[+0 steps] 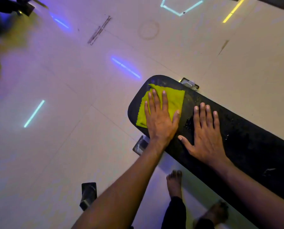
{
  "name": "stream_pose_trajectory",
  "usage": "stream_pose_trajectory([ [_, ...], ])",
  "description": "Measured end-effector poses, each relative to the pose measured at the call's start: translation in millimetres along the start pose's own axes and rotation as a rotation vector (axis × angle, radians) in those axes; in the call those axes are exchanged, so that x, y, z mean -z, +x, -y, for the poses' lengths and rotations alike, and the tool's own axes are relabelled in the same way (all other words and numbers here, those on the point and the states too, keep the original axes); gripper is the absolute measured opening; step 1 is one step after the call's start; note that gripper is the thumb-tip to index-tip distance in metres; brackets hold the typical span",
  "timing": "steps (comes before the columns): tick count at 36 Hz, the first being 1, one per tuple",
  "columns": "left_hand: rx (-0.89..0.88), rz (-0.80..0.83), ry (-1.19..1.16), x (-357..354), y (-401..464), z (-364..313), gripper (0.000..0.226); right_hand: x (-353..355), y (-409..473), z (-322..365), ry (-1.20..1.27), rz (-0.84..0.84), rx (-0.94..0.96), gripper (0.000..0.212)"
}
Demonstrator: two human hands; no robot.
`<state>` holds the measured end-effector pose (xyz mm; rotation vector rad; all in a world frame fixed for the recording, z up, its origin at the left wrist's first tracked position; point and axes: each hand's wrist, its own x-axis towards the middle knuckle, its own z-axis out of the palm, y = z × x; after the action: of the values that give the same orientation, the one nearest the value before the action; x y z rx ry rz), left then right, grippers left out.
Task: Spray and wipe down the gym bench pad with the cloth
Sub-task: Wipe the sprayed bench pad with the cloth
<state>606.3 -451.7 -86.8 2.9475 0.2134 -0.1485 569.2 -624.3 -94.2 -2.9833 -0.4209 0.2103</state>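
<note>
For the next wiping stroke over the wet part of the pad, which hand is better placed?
The left hand. It already presses flat on the yellow-green cloth at the rounded end of the bench pad, beside the droplets. The right hand lies flat on the bare pad, holding nothing.

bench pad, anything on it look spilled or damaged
Droplets glisten on the bench pad beside the right hand, unwiped spray by the look of it. The left hand presses the cloth flat. No damage visible.
</note>
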Motion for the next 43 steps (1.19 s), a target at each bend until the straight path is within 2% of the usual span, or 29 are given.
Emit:
stream_pose_trajectory([
  [2,-0.081,0.021,0.018,-0.3,5.9,-7.8,0.08,-2.0,-0.2,1.1,0.007,-0.005,-0.005,0.106],
  [6,-0.47,0.071,0.07,8.5,53.7,9.9,0.076,-8.6,0.3,1.7,-0.004,-0.026,-0.021,0.107],
  [9,-0.554,0.068,0.11,16.2,82.2,27.7,0.07,-12.1,0.5,1.2,-0.005,-0.036,-0.02,0.108],
  [12,-0.46,0.043,0.087,17.3,83.6,37.5,0.069,-9.7,1.1,4.6,0.002,-0.034,-0.038,0.109],
  [17,-0.178,0.004,-0.002,15.0,48.3,55.4,0.071,-1.1,6.2,17.1,0.014,-0.007,-0.046,0.112],
  [23,0.009,-0.021,-0.028,7.7,-0.4,59.2,0.076,5.1,9.9,22.0,0.03,0.049,-0.023,0.111],
  [29,0.12,-0.006,0.007,12.6,57.6,24.3,0.072,1.8,-4.6,10.9,0.018,0.042,-0.019,0.108],
  [34,0.226,-0.015,0.016,12.4,76.9,-12.9,0.066,-1.3,-37.4,-14.7,0.03,0.002,-0.139,0.106],
  [37,0.099,0.014,0.008,11.6,59.0,-34.1,0.067,-3.1,-59.6,-30.7,0.034,0.0,-0.184,0.105],
  [43,-0.437,0.151,0.018,-6.1,-9.1,-99.0,0.067,-5.4,-94.2,-48.8,0.018,-0.008,-0.2,0.106],
])
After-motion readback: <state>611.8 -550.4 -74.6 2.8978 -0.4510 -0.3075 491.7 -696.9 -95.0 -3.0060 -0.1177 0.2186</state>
